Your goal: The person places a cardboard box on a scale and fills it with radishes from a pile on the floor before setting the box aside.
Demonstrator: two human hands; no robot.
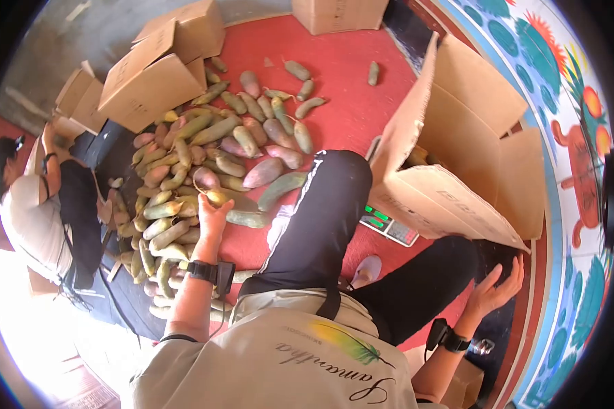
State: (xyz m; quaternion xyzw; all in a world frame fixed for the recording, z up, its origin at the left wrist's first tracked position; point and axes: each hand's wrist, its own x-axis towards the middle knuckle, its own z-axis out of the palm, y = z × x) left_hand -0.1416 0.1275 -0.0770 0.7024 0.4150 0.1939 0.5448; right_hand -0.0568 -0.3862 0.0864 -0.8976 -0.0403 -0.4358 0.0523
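Observation:
A large heap of green and reddish long vegetables [218,129] lies on the red floor to the left of my knees. My left hand [213,219] is at the heap's near right edge, its fingers around the end of a green vegetable [218,196]. At the right, my right hand [499,288] is raised beside my right knee, fingers apart and holding nothing, just below the corner of a big open cardboard box [450,194]. Some vegetables [419,157] show inside this box. A scale with a lit green display [387,226] is partly hidden under the box.
Another person [37,204] sits at the far left beside the heap. Cardboard boxes [150,82] stand behind the heap, and one more [338,15] is at the top. A painted wall [573,136] runs along the right. Loose vegetables [373,73] lie on the floor ahead.

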